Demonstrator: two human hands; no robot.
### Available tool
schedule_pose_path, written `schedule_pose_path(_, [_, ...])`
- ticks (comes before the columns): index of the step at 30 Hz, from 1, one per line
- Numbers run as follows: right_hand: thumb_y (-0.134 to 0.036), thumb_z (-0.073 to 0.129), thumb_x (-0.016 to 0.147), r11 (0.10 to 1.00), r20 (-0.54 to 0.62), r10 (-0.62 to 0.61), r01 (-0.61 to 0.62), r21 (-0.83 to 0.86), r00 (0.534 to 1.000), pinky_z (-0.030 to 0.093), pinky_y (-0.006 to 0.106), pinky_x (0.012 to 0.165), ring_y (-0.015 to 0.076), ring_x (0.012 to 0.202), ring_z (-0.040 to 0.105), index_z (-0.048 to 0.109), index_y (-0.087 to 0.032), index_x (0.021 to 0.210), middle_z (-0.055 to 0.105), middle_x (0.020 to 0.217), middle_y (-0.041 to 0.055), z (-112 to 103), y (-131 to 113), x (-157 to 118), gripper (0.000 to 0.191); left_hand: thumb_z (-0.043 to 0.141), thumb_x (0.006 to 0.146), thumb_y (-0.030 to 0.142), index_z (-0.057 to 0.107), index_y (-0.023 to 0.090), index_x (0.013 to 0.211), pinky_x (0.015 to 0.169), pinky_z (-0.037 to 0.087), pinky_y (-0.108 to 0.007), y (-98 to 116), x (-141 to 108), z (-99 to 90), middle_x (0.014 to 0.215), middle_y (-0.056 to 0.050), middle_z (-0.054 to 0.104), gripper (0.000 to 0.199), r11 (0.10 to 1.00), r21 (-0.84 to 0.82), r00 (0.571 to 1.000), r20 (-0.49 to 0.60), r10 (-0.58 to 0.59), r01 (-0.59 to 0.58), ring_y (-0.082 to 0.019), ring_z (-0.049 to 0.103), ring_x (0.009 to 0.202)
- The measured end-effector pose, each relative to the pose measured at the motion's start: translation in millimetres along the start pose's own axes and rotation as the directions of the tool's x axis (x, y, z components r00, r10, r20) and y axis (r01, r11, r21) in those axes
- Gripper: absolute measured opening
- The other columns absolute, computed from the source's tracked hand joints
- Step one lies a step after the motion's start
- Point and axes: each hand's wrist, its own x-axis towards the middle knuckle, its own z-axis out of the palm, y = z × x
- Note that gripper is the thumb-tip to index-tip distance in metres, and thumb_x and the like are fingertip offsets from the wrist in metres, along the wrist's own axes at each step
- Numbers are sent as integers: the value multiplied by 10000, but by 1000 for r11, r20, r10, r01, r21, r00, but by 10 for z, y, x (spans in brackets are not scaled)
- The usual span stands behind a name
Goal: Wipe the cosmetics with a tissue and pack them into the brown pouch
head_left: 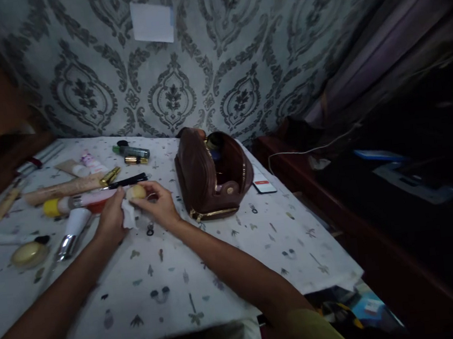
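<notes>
My left hand [111,218] is closed on a crumpled white tissue [129,216], which hangs below its fingers. My right hand [162,204] grips a small container with a rounded yellow end [138,191], its pale side turned toward the tissue. Whether tissue and container touch is hard to tell in the dim light. Just beyond my hands are a black pencil-like stick [130,180] and a pink bottle with a yellow cap [52,207]. A white-and-silver tube [73,231] lies beside my left wrist. To the right, a brown cosmetic bag [197,175] stands unzipped with things inside.
More cosmetics lie at the left, among them a round yellow compact [29,255], a beige tube [64,189] and a green bottle [131,150]. A phone [263,182] rests behind the bag. The printed cloth [172,272] covers the table, whose right edge drops beside dark furniture.
</notes>
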Motion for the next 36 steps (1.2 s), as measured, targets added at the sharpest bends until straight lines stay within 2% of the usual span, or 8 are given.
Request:
schedule_pose_path(3, [-393, 822, 656, 989, 13, 109, -110, 104, 994, 524, 278, 706, 164, 835, 640, 642, -239, 1022, 702, 951, 3, 8, 15, 16, 436, 662, 856, 496, 649, 152, 820, 474, 512, -222, 9, -25, 21, 630, -13, 691, 346, 997, -50, 999, -13, -51, 50, -167, 684, 586])
schedule_pose_path(7, [-389, 823, 633, 983, 19, 124, -126, 133, 992, 511, 255, 601, 154, 759, 627, 618, -237, 975, 683, 908, -4, 27, 21, 14, 427, 677, 829, 575, 642, 138, 804, 396, 423, -205, 9, -17, 16, 561, -6, 650, 439, 994, -66, 996, 49, -79, 82, -164, 662, 521])
schedule_pose_path(10, [-386, 808, 655, 992, -44, 80, -76, 98, 996, 511, 253, 595, 162, 788, 637, 608, -233, 981, 670, 919, 6, 30, -8, 5, 412, 644, 830, 630, 653, 137, 833, 387, 409, -211, 4, -14, -2, 533, -4, 631, 492, 992, -60, 989, 102, -105, 112, -169, 654, 501])
schedule_pose_path(13, [-361, 782, 677, 1000, -85, 11, -13, -23, 996, 513, 257, 617, 171, 830, 639, 612, -235, 984, 669, 917, 7, 21, -42, -3, 372, 663, 813, 635, 656, 140, 886, 417, 436, -223, -11, -24, -5, 559, -7, 643, 501, 993, -64, 983, 158, -90, 101, -172, 655, 505])
schedule_pose_path(19, [-281, 717, 729, 973, -101, -123, 100, -208, 987, 495, 267, 637, 186, 877, 622, 633, -222, 989, 676, 951, 25, 15, -73, -36, 279, 767, 721, 604, 643, 141, 915, 434, 440, -222, -13, -42, 10, 651, -13, 673, 518, 992, -97, 977, 208, -55, 76, -181, 675, 579])
schedule_pose_path(24, [-218, 668, 752, 931, -53, -235, 209, -300, 970, 499, 309, 717, 203, 910, 609, 650, -217, 1014, 661, 999, 45, 9, -74, -73, 262, 778, 735, 551, 636, 143, 905, 481, 479, -223, -13, -51, 12, 696, -4, 676, 464, 995, -99, 977, 213, -5, 27, -159, 663, 609])
schedule_pose_path(29, [-248, 671, 744, 947, -51, -182, 161, -278, 982, 502, 312, 704, 209, 903, 608, 645, -226, 1016, 659, 1006, 47, 16, -51, -62, 275, 792, 704, 573, 640, 137, 910, 443, 444, -216, -56, -8, -18, 684, -7, 667, 506, 992, -109, 972, 233, -38, 65, -159, 654, 586])
schedule_pose_path(36, [-313, 739, 718, 984, -79, -67, 52, -172, 995, 502, 292, 642, 201, 851, 624, 637, -205, 996, 677, 928, 40, 34, -33, -35, 315, 751, 738, 633, 658, 148, 929, 418, 381, -226, -80, 1, -50, 657, -27, 674, 529, 996, -93, 975, 224, 12, 9, -172, 645, 577])
